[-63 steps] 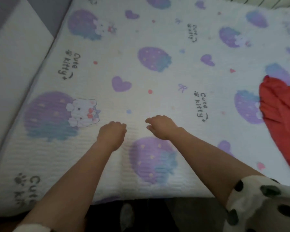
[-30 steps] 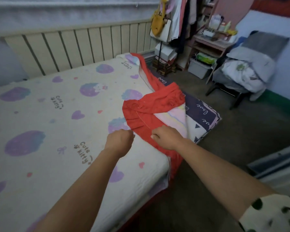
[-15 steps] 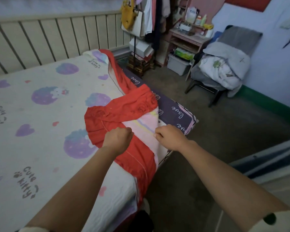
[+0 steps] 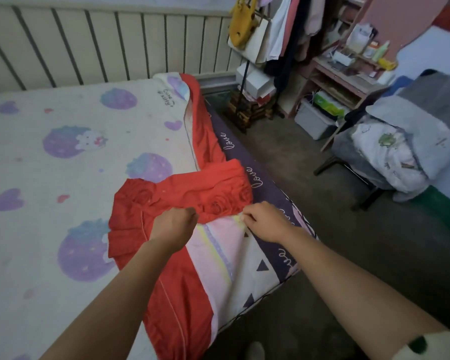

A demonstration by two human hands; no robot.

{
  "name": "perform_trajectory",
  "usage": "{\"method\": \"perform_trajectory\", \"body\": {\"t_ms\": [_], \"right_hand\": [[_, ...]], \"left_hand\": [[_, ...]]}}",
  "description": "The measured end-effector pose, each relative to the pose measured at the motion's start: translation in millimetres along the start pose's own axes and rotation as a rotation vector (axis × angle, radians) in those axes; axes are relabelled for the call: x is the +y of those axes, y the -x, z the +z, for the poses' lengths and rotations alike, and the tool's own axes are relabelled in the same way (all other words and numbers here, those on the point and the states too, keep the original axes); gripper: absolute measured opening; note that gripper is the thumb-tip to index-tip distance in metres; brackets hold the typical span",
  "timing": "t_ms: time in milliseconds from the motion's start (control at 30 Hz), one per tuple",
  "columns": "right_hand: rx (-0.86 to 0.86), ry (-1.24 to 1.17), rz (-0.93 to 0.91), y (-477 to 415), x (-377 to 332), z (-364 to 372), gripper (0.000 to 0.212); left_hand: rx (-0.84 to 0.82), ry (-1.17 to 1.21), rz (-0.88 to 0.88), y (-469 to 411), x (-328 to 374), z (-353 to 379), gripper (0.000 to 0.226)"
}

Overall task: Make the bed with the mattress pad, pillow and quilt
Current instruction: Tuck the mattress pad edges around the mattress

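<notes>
Gripping the red sheet (image 4: 182, 188) are left hand (image 4: 173, 227) and right hand (image 4: 265, 222).

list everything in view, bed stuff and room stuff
mattress pad: one, white with purple strawberries, bed top
red cover: one, red, folded back over pad's right edge
striped fabric: one, pink and white, under red cover
purple sheet: one, dark purple, bed's right side
yellow bag: one, yellow, hanging beyond bed
hanging clothes: several, mixed, beside bag
pink shelf: one, pink, far corner
bedding pile: one, grey-white, on chair, right
left hand: one, gripping red cover
right hand: one, pinching striped fabric
</notes>
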State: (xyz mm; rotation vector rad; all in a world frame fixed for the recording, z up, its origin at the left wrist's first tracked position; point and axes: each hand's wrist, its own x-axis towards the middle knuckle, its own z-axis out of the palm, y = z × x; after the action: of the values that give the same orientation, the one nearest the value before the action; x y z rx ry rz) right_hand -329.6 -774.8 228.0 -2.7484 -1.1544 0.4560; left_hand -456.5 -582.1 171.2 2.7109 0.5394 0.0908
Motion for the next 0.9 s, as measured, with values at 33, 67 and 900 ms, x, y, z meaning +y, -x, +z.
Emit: {"method": "perform_trajectory", "body": {"t_ms": [33,67,900], "right_hand": [[-0.005,0.003,-0.004,-11.3,7.7,-0.4,0.030],[-0.023,0.008,-0.021,-31.1,19.2,0.2,0.027],[-0.076,0.441,-0.501,-373.1,166.2,155.3,0.119]], "left_hand": [[0.005,0.001,-0.011,-6.7,-0.5,3.4,0.024],[0.005,0.011,-0.040,-17.5,-0.6,10.5,0.024],[-0.016,-0.208,-0.341,-180.4,-42.8,292.9,0.026]]}}
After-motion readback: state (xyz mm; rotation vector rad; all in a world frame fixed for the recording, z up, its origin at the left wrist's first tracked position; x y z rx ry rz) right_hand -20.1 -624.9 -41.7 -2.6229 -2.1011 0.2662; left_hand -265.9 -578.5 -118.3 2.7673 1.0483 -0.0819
